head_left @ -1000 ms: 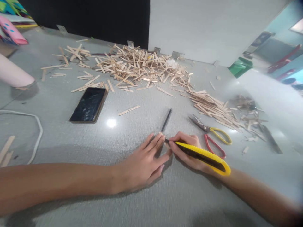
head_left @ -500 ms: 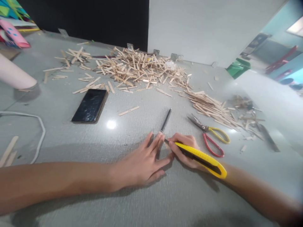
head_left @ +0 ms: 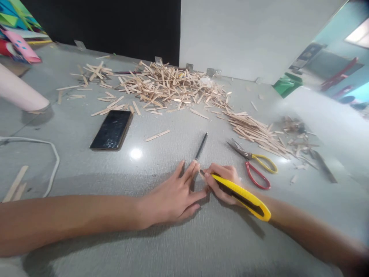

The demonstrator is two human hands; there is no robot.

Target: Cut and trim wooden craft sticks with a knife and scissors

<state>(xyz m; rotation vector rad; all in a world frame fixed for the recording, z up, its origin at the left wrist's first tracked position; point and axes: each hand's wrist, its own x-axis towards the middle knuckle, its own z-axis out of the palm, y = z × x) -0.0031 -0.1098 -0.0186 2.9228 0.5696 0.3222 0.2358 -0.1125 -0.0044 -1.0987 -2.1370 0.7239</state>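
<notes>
My right hand (head_left: 221, 182) is closed around a yellow utility knife (head_left: 243, 196), its blade end pointing at my left fingertips. Palm down on the grey table, my left hand (head_left: 175, 196) presses its front fingertips onto a small piece of wooden craft stick (head_left: 201, 174), mostly hidden under the fingers. The knife tip meets or nearly meets this piece; exact contact is too small to tell. Just beyond the left fingertips lies a dark pen (head_left: 201, 146). Scissors (head_left: 250, 157) with one yellow and one red handle rest open to the right of it.
A heap of craft sticks (head_left: 170, 86) spreads along the back, with a neater pile of sticks (head_left: 256, 130) to its right. A phone (head_left: 112, 130) lies left of centre. At left are a white cable (head_left: 53, 163) and a pale tube (head_left: 21, 90). A loose metal blade (head_left: 324, 166) lies at right.
The view has shifted slightly. The knife's rear end has dipped a little down and left, while both hands stay at nearly the same spot.
</notes>
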